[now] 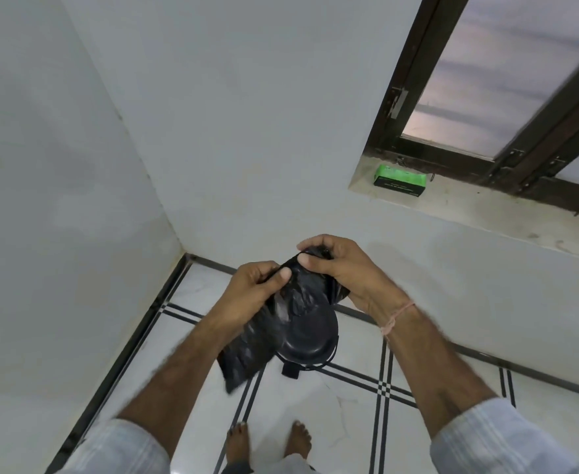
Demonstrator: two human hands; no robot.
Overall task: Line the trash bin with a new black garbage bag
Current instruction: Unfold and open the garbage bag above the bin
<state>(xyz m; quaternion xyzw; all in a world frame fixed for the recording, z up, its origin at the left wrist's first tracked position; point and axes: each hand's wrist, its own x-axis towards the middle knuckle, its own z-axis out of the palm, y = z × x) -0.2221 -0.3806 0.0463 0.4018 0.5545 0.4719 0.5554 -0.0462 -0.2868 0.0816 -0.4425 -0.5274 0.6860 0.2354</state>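
Observation:
A folded black garbage bag [247,350] hangs between my two hands at chest height. My left hand [252,290] pinches its upper edge with thumb and fingers. My right hand [336,268] grips the top corner of the same bag, close to the left hand. Below and behind the bag stands the black trash bin [307,342] on the floor with its lid down; the bag hides the bin's left part. A black pedal [290,371] sticks out at the bin's front.
The bin stands in a room corner with white walls on the left and ahead. A green box [401,180] lies on the window sill [479,206] at the upper right. My bare feet [269,443] stand on the white tiled floor just before the bin.

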